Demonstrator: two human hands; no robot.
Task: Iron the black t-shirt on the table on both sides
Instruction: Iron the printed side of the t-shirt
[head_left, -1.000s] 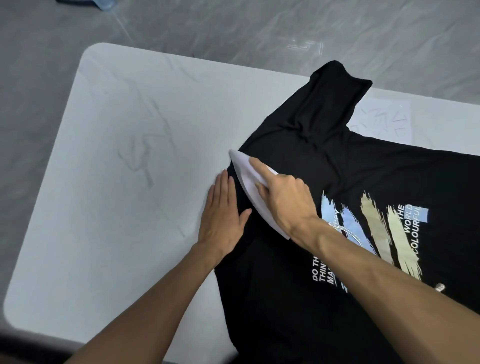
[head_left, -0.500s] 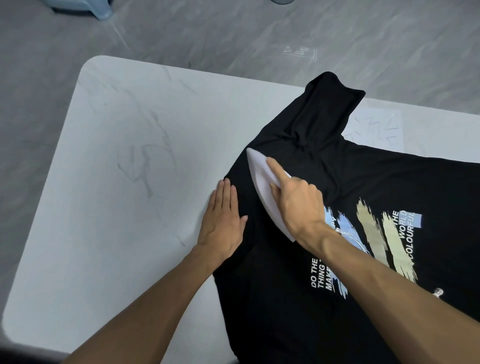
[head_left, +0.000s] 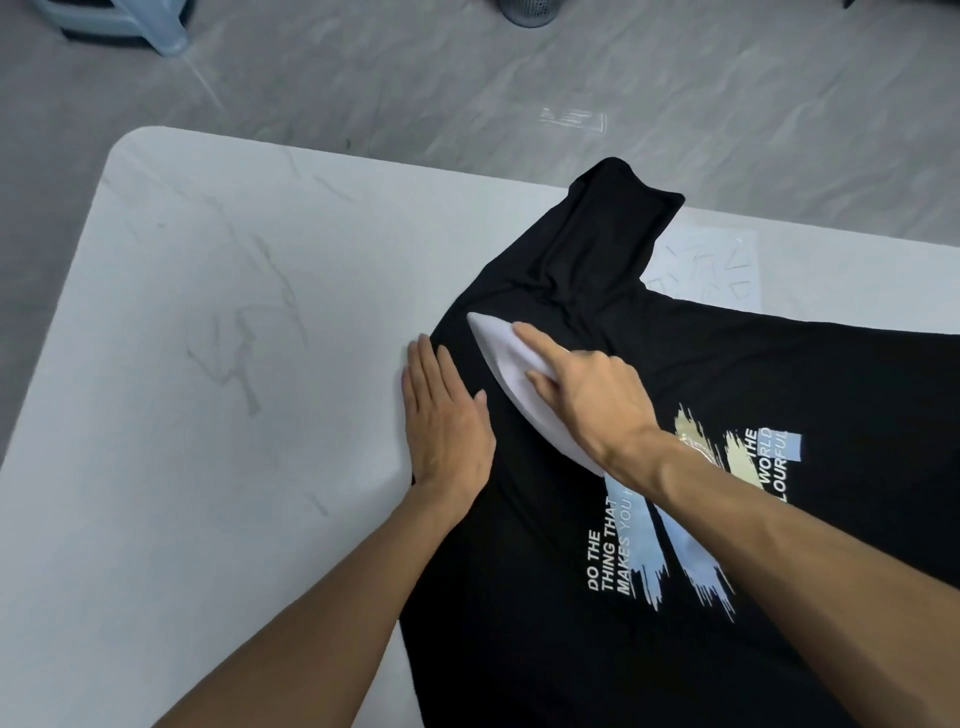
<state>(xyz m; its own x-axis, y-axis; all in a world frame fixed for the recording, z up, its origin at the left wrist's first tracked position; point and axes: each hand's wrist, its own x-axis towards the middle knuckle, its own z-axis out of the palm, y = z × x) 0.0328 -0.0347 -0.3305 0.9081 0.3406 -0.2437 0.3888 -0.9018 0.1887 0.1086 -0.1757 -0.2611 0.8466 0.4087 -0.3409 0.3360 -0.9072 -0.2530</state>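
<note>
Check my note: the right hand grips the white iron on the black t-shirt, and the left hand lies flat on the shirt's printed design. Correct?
No. The left hand lies flat at the t-shirt's plain side edge, partly on the table, apart from the printed design. The right hand does grip the white iron on the shirt. The head view shows this.

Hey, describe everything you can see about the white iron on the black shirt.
The white iron is a smooth, plastic-looking, boat-shaped body narrowing to a pointed tip aimed away and leftward. It sits on the black t-shirt just below the sleeve, near the shirt's side edge. The right hand grips it from above, index finger stretched along its top; its rear end is hidden under the wrist. The left hand lies flat close beside it, apparently not touching.
</note>
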